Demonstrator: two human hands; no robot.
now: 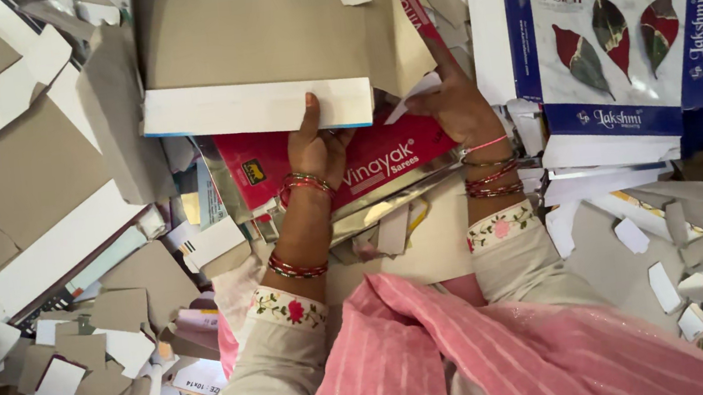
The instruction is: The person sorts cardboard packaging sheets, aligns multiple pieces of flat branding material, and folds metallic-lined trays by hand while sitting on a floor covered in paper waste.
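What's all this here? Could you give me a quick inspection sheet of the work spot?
Surface: buried under board; nothing bare seen.
Job's things: grey-brown cardboard sheet with folded white edge, lying over a red flat box.
Clutter: grey and white card offcuts; blue-bordered printed box with a leaf picture.
Hands: left hand presses the white edge, thumb on top; right hand fingers tucked under the sheet's corner.
Cables: nothing seen.
Surroundings: pink cloth on the lap.

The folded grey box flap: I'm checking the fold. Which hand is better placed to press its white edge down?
Probably the left hand: its thumb already lies on the white edge. The right hand sits beside the flap's corner.
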